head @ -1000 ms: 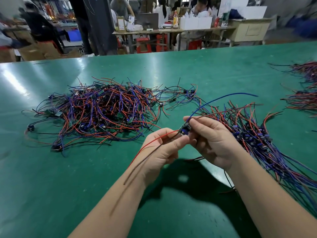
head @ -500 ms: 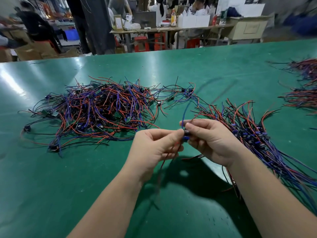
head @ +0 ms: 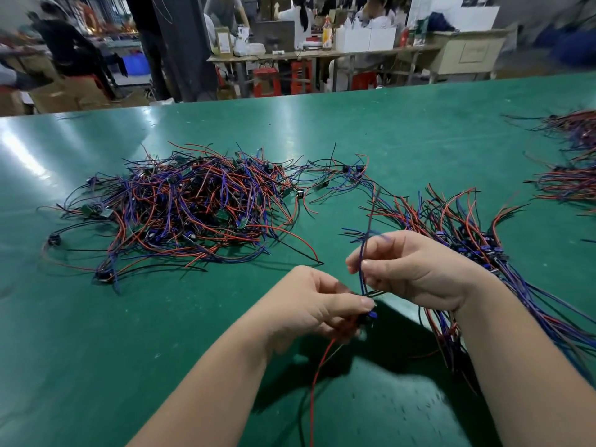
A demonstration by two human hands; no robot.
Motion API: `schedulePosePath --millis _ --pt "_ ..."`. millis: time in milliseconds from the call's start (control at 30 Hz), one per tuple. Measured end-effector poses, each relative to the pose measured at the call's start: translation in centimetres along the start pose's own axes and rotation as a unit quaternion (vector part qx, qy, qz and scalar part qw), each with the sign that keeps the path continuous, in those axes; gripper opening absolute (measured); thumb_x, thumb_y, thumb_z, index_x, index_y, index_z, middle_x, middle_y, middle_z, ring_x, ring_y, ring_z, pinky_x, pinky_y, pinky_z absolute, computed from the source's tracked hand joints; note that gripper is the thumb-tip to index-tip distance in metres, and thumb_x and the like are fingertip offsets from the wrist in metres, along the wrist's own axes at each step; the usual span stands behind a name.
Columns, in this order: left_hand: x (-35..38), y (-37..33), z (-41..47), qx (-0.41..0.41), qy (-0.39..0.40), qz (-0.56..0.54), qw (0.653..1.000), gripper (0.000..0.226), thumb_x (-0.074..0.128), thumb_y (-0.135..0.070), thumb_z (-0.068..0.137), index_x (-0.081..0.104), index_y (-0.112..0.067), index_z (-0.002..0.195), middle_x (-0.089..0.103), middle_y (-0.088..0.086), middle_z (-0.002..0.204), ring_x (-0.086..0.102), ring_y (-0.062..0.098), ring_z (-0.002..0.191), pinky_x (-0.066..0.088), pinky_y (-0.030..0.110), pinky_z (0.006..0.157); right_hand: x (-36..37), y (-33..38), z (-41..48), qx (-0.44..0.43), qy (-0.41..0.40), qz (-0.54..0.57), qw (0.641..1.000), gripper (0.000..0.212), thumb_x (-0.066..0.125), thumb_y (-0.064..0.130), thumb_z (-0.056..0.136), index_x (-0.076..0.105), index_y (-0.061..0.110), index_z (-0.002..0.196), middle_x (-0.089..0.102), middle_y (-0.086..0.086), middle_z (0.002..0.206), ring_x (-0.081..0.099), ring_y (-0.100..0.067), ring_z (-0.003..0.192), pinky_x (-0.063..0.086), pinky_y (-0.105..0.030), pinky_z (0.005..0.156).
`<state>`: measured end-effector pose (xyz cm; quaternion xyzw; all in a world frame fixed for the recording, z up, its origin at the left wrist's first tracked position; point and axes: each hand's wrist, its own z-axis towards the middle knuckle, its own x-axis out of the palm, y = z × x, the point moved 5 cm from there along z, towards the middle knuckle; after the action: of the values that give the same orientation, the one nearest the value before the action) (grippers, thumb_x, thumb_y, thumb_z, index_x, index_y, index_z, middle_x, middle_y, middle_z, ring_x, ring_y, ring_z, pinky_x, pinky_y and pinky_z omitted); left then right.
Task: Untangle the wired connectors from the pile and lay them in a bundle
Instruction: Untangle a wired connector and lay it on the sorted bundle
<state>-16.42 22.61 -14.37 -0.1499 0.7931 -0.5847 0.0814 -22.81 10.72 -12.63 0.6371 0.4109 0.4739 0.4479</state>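
Here, in the lower middle of the frame, the left hand (head: 309, 304) pinches a small connector (head: 371, 315) with a blue part between thumb and curled fingers. Its red wire (head: 317, 375) and a dark one hang down toward the bottom edge. Just right of it and a little higher, the right hand (head: 416, 272) has its fingers curled around a blue wire (head: 363, 250), which goes up through the hand, a bit blurred. Both hands are above the green tabletop (head: 129, 350). Behind the right wrist, the bundle (head: 467, 240) lies with its wires roughly side by side, reaching to the lower right corner. Further, at middle left, lies the tangled pile (head: 193, 208) of red, blue and black wires. In the upper right, more wires (head: 574, 156) lie near the edge. At the top, people (head: 300, 14) sit at a workbench (head: 322, 54).
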Motion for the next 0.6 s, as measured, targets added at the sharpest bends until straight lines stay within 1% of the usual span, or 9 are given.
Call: schedulePosePath --millis 67,100,167,233,300,367,433,500,600 --pt "0.1 0.0 0.0 0.01 0.002 -0.003 1.0 0.017 0.073 -0.012 0.08 0.073 -0.012 0.063 0.066 0.003 0.059 0.063 0.011 0.052 0.05 0.019 0.049 -0.1 -0.1 -0.3 0.012 0.025 -0.015 0.999 0.027 0.065 0.002 0.067 0.077 0.009 0.09 0.068 -0.009 0.075 0.059 -0.011 0.061 0.05 -0.019 0.063" --pt "0.1 -0.1 0.0 0.014 0.001 -0.013 1.0 0.014 0.073 -0.014 0.079 0.074 -0.012 0.065 0.066 0.003 0.059 0.062 0.01 0.052 0.05 0.019 0.049 -0.3 -0.3 -0.2 0.019 0.024 -0.023 0.999 0.028 0.066 0.003 0.066 0.077 0.009 0.092 0.068 -0.009 0.074 0.061 -0.012 0.063 0.05 -0.02 0.065" --pt "0.0 -0.3 0.0 0.017 -0.002 -0.058 0.998 0.009 0.075 -0.018 0.07 0.075 -0.01 0.067 0.065 0.003 0.059 0.06 0.009 0.049 0.05 0.019 0.048 -0.6 -0.6 -0.1 0.035 0.01 -0.037 0.999 0.026 0.068 0.004 0.064 0.077 0.007 0.089 0.069 -0.01 0.074 0.062 -0.014 0.065 0.051 -0.021 0.067" --pt "-0.2 -0.3 0.2 0.016 -0.009 -0.091 0.996 0.012 0.074 -0.021 0.064 0.075 -0.009 0.067 0.065 0.004 0.059 0.059 0.009 0.049 0.05 0.019 0.049 -0.7 -0.9 0.0 0.055 -0.006 -0.061 0.997 0.028 0.073 0.01 0.059 0.076 0.006 0.087 0.068 -0.013 0.078 0.06 -0.016 0.068 0.05 -0.023 0.068" --pt "-0.3 -0.1 0.3 0.014 -0.015 -0.092 0.996 0.012 0.074 -0.02 0.064 0.075 -0.009 0.067 0.065 0.004 0.06 0.059 0.009 0.049 0.05 0.019 0.049 -0.9 -1.1 0.2 0.075 -0.031 -0.07 0.994 0.037 0.078 0.016 0.054 0.072 0.007 0.089 0.064 -0.012 0.076 0.056 -0.018 0.067 0.045 -0.025 0.065" --pt "-0.3 0.1 0.5 0.016 -0.022 -0.092 0.995 0.009 0.074 -0.017 0.068 0.076 -0.009 0.067 0.065 0.005 0.06 0.058 0.009 0.048 0.05 0.018 0.05 -1.2 -1.3 0.2 0.091 -0.062 -0.057 0.992 0.044 0.079 0.016 0.051 0.06 0.007 0.09 0.06 -0.008 0.068 0.056 -0.015 0.058 0.047 -0.022 0.056" --pt "-0.5 0.2 0.5 0.023 -0.027 -0.091 0.995 0.009 0.074 -0.018 0.068 0.076 -0.009 0.068 0.064 0.005 0.059 0.058 0.009 0.049 0.05 0.018 0.051 -0.9 -1.4 0.2 0.1 -0.054 -0.068 0.991 0.042 0.078 0.02 0.052 0.062 0.007 0.088 0.062 -0.007 0.07 0.056 -0.012 0.059 0.048 -0.017 0.054" --pt "-0.5 0.2 0.5 0.026 -0.023 -0.09 0.995 0.012 0.075 -0.019 0.065 0.076 -0.008 0.069 0.062 0.007 0.057 0.056 0.01 0.048 0.048 0.017 0.049 -0.5 -1.5 0.2 0.093 -0.031 -0.086 0.992 0.037 0.077 0.022 0.055 0.07 0.003 0.086 0.064 -0.008 0.075 0.054 -0.013 0.065 0.043 -0.02 0.06" --pt "-0.5 0.4 0.5 0.026 -0.025 -0.061 0.997 0.01 0.077 -0.019 0.069 0.075 -0.009 0.069 0.061 0.006 0.056 0.057 0.01 0.047 0.046 0.016 0.047 -0.3 -1.4 0.3 0.075 -0.028 -0.072 0.994 0.015 0.075 0.014 0.059 0.071 0.007 0.072 0.065 -0.007 0.068 0.055 -0.011 0.058 0.042 -0.017 0.054"
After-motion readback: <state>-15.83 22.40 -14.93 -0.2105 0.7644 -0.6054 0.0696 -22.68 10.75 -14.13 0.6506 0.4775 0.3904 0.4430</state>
